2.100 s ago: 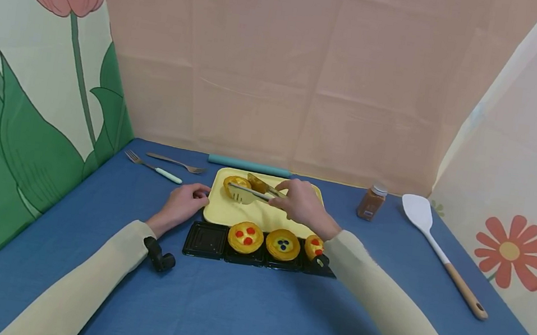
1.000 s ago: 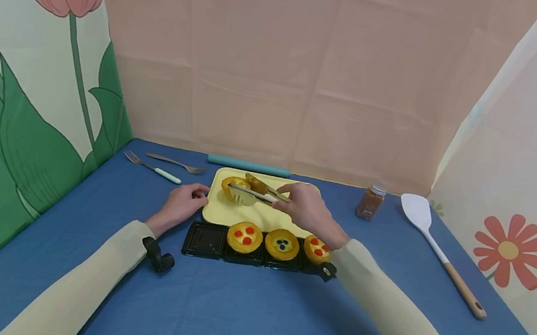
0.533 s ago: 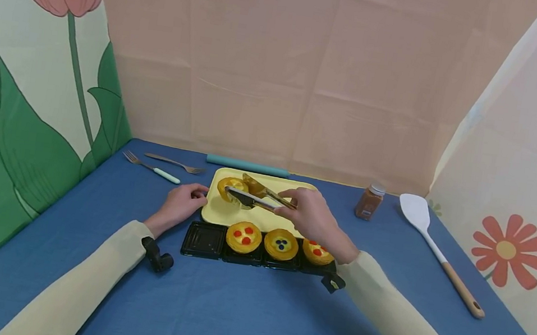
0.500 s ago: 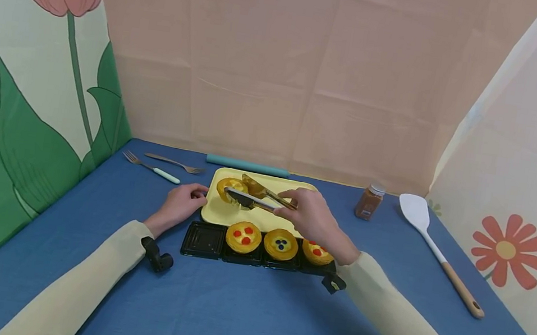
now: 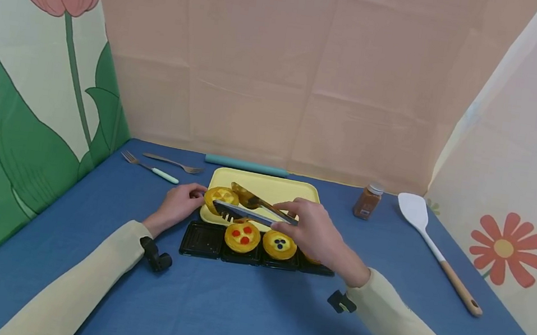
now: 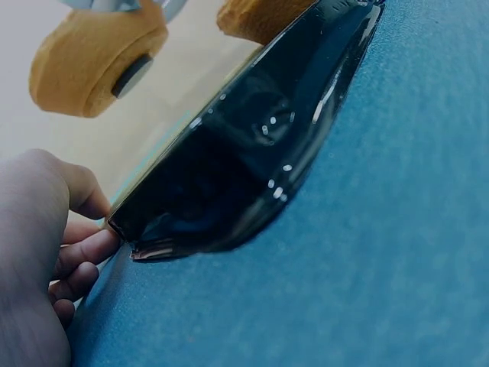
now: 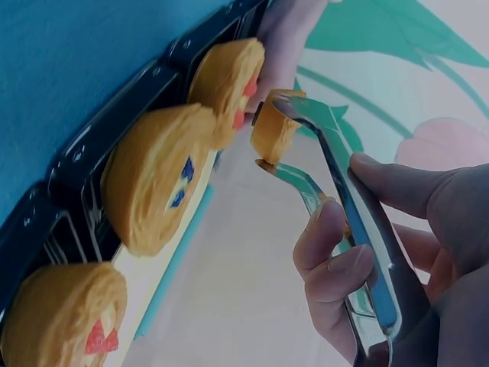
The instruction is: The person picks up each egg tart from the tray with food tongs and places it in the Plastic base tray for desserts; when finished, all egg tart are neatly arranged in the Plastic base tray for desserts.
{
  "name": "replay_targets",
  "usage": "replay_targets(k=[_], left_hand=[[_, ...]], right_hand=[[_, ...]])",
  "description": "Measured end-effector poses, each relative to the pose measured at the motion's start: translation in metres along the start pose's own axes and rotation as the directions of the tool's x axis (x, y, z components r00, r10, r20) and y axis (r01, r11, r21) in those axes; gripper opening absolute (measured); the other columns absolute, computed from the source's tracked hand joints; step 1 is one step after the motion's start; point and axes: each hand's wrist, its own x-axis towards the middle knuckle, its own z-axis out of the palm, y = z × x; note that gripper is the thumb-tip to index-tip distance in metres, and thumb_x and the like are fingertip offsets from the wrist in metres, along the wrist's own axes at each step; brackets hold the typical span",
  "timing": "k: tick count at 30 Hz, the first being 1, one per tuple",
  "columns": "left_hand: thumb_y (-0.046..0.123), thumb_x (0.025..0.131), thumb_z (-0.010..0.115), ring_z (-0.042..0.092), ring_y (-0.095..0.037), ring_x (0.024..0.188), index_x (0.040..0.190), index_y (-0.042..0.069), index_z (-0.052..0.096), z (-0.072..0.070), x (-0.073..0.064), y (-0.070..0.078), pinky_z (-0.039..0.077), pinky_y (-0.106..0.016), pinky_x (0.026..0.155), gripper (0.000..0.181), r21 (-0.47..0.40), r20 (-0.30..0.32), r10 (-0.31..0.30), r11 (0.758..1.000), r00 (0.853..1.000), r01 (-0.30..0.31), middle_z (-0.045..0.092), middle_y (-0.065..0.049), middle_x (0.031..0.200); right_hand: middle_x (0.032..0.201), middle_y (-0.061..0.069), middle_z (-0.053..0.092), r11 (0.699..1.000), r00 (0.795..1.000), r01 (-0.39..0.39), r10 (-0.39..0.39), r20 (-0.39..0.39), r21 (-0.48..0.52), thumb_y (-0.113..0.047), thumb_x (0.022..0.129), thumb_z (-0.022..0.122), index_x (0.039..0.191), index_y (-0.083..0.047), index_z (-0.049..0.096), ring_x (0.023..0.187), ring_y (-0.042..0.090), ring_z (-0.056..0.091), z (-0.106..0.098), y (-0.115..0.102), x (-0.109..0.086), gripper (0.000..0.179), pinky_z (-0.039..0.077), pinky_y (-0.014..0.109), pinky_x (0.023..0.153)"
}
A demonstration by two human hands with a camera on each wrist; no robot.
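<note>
My right hand (image 5: 309, 226) grips metal food tongs (image 7: 355, 206), whose ends clamp an egg tart (image 5: 221, 200). In the right wrist view this tart is held up in the air; a dark round spot (image 6: 131, 75) shows on it in the left wrist view. The tart overlaps the front left of the yellow tray (image 5: 291, 186) in the head view. My left hand (image 5: 178, 206) pinches the yellow tray's left edge, close to the corner of a black sectioned tray (image 5: 203, 240). That tray holds a red-dotted tart (image 5: 242, 236), a blue-dotted tart (image 5: 279, 245) and another red-topped tart (image 7: 69, 321).
Two forks (image 5: 164, 174) lie at the back left, and a teal rod (image 5: 246, 166) lies behind the yellow tray. A brown-filled jar (image 5: 368, 201) and a white spatula with a wooden handle (image 5: 440, 252) are on the right. The black tray's leftmost compartment holds nothing.
My right hand has brought the tongs and the clamped tart left and toward me, from the yellow tray's back left to its front left. The left hand has stayed at the tray's edge.
</note>
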Motion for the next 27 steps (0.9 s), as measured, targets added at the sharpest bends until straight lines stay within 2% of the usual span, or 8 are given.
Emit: replay_targets(k=[7,13,21,27], left_hand=[[0.018,0.1,0.054,0.055,-0.025,0.081,0.132,-0.001,0.063,0.0,-0.001,0.0,0.042,-0.039,0.074,0.039,-0.023,0.006,0.022,0.999,1.0,-0.022,0.067,-0.012,0.102],[0.018,0.1,0.056,0.056,-0.025,0.079,0.132,0.0,0.063,0.0,-0.001,0.0,0.044,-0.039,0.072,0.038,-0.03,0.014,0.028,0.999,1.0,-0.028,0.067,-0.012,0.103],[0.015,0.096,0.053,0.056,-0.024,0.077,0.134,0.0,0.062,-0.003,-0.005,0.002,0.043,-0.039,0.071,0.042,-0.054,0.025,0.02,0.998,0.999,-0.019,0.067,-0.014,0.105],[0.015,0.095,0.053,0.055,-0.024,0.075,0.133,0.001,0.063,-0.003,-0.005,0.003,0.042,-0.039,0.071,0.042,-0.041,0.021,0.005,0.999,1.0,-0.005,0.067,-0.012,0.103]], right_hand=[[0.089,-0.006,0.064,0.999,0.999,0.031,-0.031,0.028,0.023,-0.023,0.089,0.079,0.122,-0.011,0.075,0.08,0.013,0.055,0.001,-0.009,-0.008,0.035,0.047,0.029,0.06],[0.085,-0.009,0.06,0.998,0.997,0.057,-0.059,0.045,0.031,-0.023,0.09,0.078,0.122,-0.012,0.075,0.07,0.01,0.05,0.003,-0.011,-0.014,0.034,0.046,0.03,0.06],[0.088,-0.011,0.061,0.999,0.996,0.032,-0.035,0.087,0.03,-0.023,0.089,0.079,0.124,-0.014,0.074,0.073,0.009,0.052,0.006,-0.017,-0.017,0.036,0.047,0.029,0.06],[0.087,-0.012,0.059,1.0,0.994,0.026,-0.028,0.107,0.017,-0.024,0.089,0.08,0.126,-0.017,0.073,0.069,0.008,0.052,0.009,-0.021,-0.016,0.038,0.047,0.029,0.058]])
